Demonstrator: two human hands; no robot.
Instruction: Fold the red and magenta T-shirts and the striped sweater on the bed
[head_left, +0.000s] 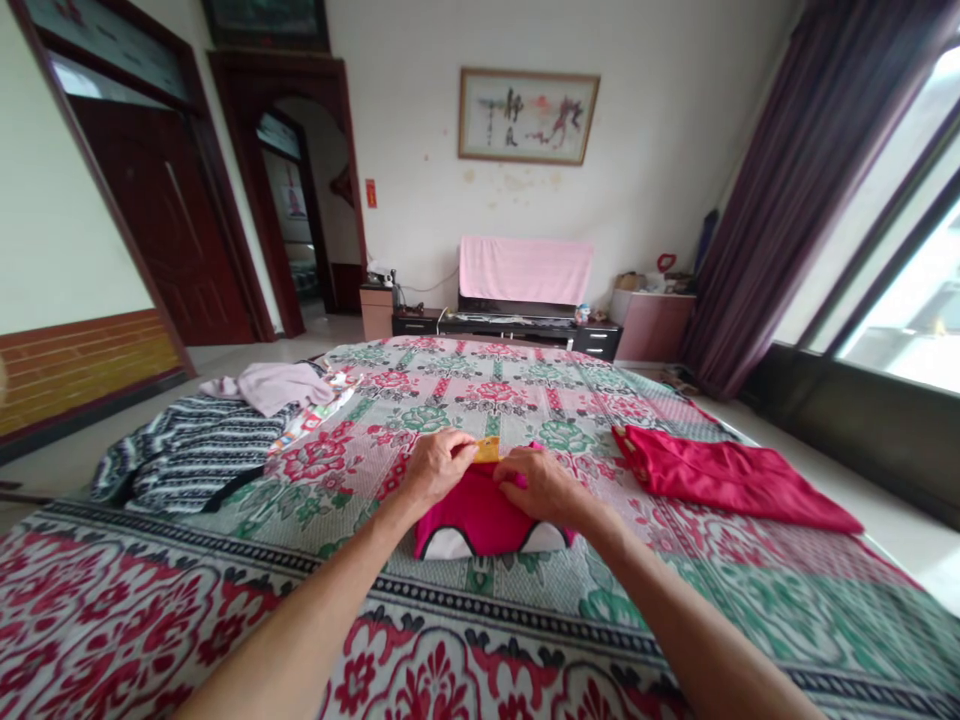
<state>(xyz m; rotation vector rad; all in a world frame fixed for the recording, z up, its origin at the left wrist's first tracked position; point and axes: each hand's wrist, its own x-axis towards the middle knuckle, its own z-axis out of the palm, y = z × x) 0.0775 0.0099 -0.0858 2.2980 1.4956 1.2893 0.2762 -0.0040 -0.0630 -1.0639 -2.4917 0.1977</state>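
A small magenta garment (480,520) with white trim and a yellow patch lies folded on the flowered bedspread (465,640) in front of me. My left hand (439,465) pinches its far edge by the yellow patch, fingers closed on the cloth. My right hand (544,485) presses and grips the same garment from the right, fingers curled over its top edge.
A red garment (727,475) lies spread to the right. At the left sit a black-and-white striped garment (184,455) and a pale pink one (274,385). Beyond the bed stand a low TV stand with a pink cloth (525,270), a doorway and purple curtains.
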